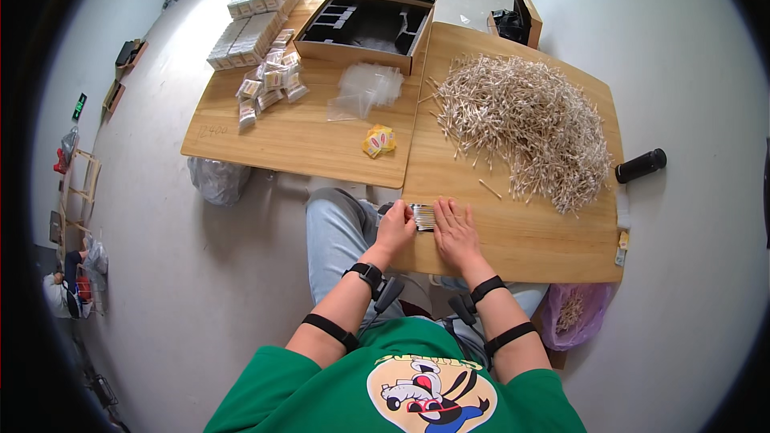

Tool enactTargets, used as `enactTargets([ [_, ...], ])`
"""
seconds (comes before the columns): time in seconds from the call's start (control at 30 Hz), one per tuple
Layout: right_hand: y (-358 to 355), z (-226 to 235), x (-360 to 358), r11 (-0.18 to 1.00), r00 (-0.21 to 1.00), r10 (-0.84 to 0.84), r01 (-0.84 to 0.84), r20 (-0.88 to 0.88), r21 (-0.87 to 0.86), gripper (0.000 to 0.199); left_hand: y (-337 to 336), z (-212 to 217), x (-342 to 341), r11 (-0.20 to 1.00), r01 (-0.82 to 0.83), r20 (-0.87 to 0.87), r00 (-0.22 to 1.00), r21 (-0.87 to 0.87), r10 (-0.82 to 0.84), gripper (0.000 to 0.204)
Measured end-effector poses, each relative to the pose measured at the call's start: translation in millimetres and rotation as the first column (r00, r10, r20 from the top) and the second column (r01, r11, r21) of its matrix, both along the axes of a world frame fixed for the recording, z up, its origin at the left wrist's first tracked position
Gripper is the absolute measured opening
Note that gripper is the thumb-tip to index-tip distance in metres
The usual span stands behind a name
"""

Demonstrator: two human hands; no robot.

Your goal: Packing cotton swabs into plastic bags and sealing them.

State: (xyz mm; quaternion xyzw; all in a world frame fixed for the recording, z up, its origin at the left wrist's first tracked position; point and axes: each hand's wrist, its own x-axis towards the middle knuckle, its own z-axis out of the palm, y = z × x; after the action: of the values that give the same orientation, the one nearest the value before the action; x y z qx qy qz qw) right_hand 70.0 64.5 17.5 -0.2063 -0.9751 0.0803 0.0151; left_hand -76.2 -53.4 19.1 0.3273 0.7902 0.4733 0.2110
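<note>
A small row of cotton swabs lies side by side at the table's near edge, between my two hands. My left hand is closed, its thumb and fingertips at the left ends of the row. Flat over the right ends rests my right hand, fingers stretched out, covering part of the swabs. Beyond it, a single cotton swab lies apart from a large heap of loose cotton swabs on the right table.
Clear plastic bags and yellow printed cards lie on the left table. Filled packs and stacked packs stand farther back, beside an open cardboard box. A black cylinder is at the right edge; a pink bag hangs below.
</note>
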Motion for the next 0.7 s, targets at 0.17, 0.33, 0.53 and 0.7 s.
enactTargets([
  [0.17, -12.6, -4.6, -13.1, 0.998, 0.998, -0.048, 0.047, 0.050, 0.034, 0.060, -1.7, -0.6, 0.2, 1.000, -0.011, 0.000, 1.000, 0.013, 0.011, 0.015],
  [0.33, -33.3, -3.1, -24.7, 0.993, 0.987, -0.118, 0.117, 0.108, 0.021, 0.061, -5.9, -4.3, 1.2, 1.000, 0.014, -0.123, 0.992, 0.020, -0.012, 0.014],
  [0.53, -32.7, -7.9, -22.5, 0.988, 0.985, -0.154, 0.156, 0.080, -0.018, 0.067, -12.7, -18.1, -20.8, 0.926, -0.352, -0.591, 0.720, 0.140, 0.363, 0.032],
  [0.7, -21.6, -0.5, -11.4, 0.977, 0.983, -0.183, 0.183, 0.010, -0.110, 0.084, -9.0, -46.2, -26.0, 0.925, -0.380, -0.271, 0.892, -0.017, 0.361, 0.039],
])
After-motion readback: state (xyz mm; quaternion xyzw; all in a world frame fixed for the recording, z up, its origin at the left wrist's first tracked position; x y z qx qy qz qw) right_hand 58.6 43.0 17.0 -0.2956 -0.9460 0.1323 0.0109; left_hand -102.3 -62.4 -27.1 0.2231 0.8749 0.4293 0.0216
